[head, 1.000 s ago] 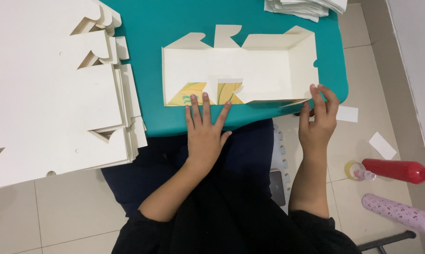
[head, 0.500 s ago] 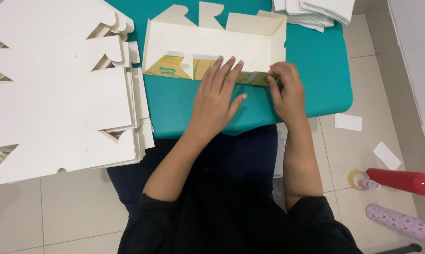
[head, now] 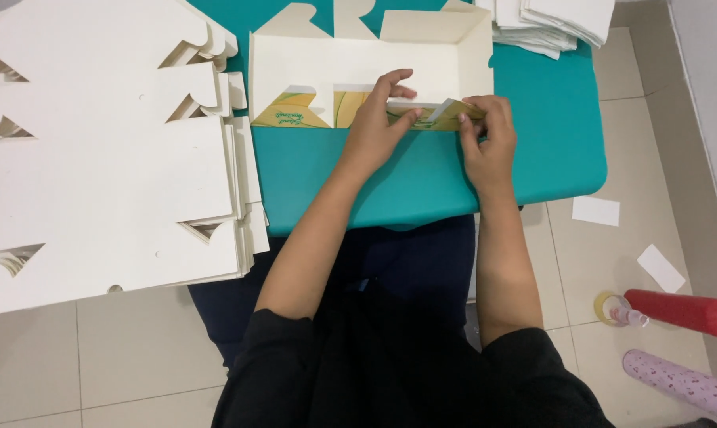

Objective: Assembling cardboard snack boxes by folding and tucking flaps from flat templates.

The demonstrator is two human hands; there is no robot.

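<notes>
A: White card everywhere. Stack of flat blanks [head: 105, 150] fills the left side, overhanging the tabletop [head: 422, 182] left edge. Half-formed carton [head: 366, 75] sits at the far edge, centre, open side up, near wall showing yellow-green print.

B: Hands?

A: Left hand [head: 378, 119] lies on the carton's near wall, fingers fanned, palm pressing the wall flat against the teal top. Right hand [head: 485, 135] is at the carton's near right corner, thumb and fingertips pinching a small printed flap [head: 445, 113], part-folded.

B: So which step?

A: My read: closing the near right corner, flap being creased and steered toward the side wall. Can't tell whether a slot is engaged yet; fingers hide it.

B: Next move needs?

A: Likely left hand bracing the wall while the right tucks the flap square. Skewed crease would spring the corner open.

B: Right side?

A: Folded white pile [head: 548, 24] at the far right corner. On the floor: paper scraps [head: 596, 210], red bottle [head: 683, 311].
</notes>
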